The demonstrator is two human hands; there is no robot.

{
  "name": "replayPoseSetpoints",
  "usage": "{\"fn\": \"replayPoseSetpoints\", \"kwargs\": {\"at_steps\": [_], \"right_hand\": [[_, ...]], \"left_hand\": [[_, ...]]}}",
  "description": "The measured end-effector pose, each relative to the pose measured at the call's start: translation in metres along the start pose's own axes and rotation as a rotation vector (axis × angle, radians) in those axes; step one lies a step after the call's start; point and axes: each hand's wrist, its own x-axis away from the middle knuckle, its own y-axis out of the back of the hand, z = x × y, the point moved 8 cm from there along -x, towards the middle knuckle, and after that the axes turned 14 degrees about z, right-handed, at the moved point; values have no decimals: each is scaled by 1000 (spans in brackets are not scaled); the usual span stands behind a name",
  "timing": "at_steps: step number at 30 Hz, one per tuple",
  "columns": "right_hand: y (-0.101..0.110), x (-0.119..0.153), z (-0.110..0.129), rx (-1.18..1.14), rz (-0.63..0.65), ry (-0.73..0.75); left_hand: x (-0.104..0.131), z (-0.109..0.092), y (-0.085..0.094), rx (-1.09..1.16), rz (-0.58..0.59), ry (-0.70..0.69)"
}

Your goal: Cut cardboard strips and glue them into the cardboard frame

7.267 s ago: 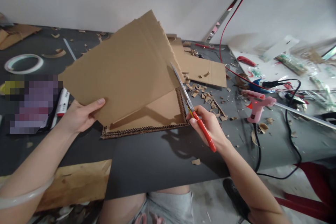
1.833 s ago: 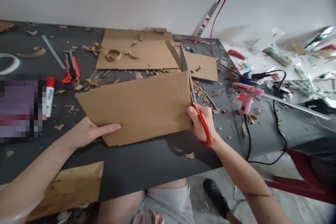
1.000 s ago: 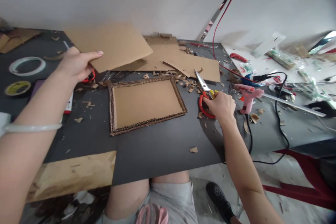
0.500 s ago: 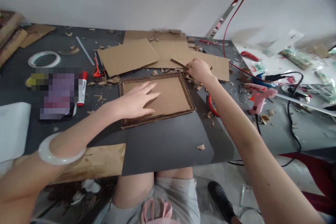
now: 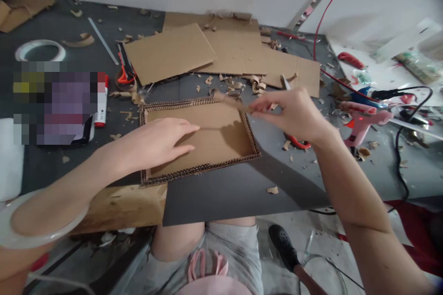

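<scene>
My left hand [image 5: 159, 140] was spread over the left part of the tray [image 5: 204, 167], palm down, the fingers loose and grasping nothing that I could see. I could not tell whether its underside pressed on the tray's floor. Most of the tray's bare floor stretched away at three o'clock from that hand, inside low walls of corrugated edges, and the tray itself lay flat on the table [image 5: 214, 198].

My right hand [image 5: 297, 113] was raised just outside the tray, pinching the end of a strip [image 5: 231, 100] of cardboard between thumb and fingers. From there the tray lay between eight and nine o'clock. The strip, a little blurred, pointed out at nine o'clock from my right hand, its far end above the tray's corner between one and two; whether it touched the wall I could not tell.

The scissors [image 5: 300, 144] lay partly hidden behind my right hand, red handle showing at six o'clock, blade tip near eleven. The glue gun [image 5: 363, 122] was at three. From my left hand, a loose sheet [image 5: 169, 53] lay at twelve o'clock, the cutter [image 5: 126, 69] at eleven and the marker [image 5: 101, 106] at ten
</scene>
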Motion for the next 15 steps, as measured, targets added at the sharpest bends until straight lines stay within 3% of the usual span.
{"fn": "replayPoseSetpoints", "kwargs": {"at_steps": [2, 4, 7, 11, 15], "right_hand": [[-25, 9, 20, -32, 159, 90], [-43, 15, 28, -38, 255, 156], [-55, 17, 28, -49, 307, 200], [-58, 21, 23, -73, 323, 198], [-60, 25, 21, -94, 322, 177]], "left_hand": [[-1, -7, 9, 143, -144, -48], [-5, -15, 7, 269, -178, -127], [-14, -23, -9, 372, -83, -214], [-21, -17, -28, 614, 56, -234], [-25, -8, -33, 731, 81, -200]]}}
